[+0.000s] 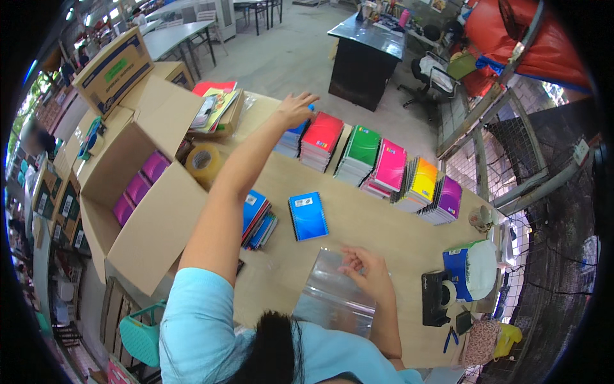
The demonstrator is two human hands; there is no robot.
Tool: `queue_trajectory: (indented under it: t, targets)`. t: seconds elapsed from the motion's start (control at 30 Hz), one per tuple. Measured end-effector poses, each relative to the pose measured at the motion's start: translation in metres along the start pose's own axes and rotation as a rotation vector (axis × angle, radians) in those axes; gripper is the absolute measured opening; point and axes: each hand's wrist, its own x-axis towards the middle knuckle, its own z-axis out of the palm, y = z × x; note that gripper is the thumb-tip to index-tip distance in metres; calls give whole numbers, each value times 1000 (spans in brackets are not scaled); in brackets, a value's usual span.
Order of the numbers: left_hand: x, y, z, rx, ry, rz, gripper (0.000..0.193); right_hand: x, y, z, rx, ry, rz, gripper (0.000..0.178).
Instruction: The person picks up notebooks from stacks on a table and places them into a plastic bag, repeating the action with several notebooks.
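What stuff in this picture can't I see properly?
In the head view:
- Top of the blue notebook stack: partly covered by the left hand.
- Bottom of the open cardboard box: hidden under the purple stacks.
- Small print on the single blue notebook: too small to read.
- Right hand: too small to tell whether its fingers pinch the clear plastic.
- Person at far left: blurred.

The place looks like a packing workshop: the near surface (374, 221) carries colour-sorted stacks of spiral notebooks (361, 150), clear plastic sleeves (323, 288) and, at right, a black tape dispenser (434, 308), with a tape roll (213, 164) and an open cardboard carton (153, 240) at left. Beyond, a concrete floor (288, 54) runs to a black desk (361, 73), an office chair (430, 78) and, far left, long tables (173, 40), while wire mesh (529, 137) lines the right side.
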Motion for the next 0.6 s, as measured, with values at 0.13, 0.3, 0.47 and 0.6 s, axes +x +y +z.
queue_trajectory:
  t: [0.13,0.3,0.47,0.6]
  targets:
    - [26,-18,7,69,-234,90,68,1,24,-25,101,73,185,37]
    - [23,-66,50,-214,-133,-246,67,23,35,-23,96,88,200,35]
    - [50,-37,37,-232,-131,-4,64,37,34,-22,126,138,201,35]
    - [44,-43,23,-74,-173,151,62,39,36,-27,68,124,171,34]
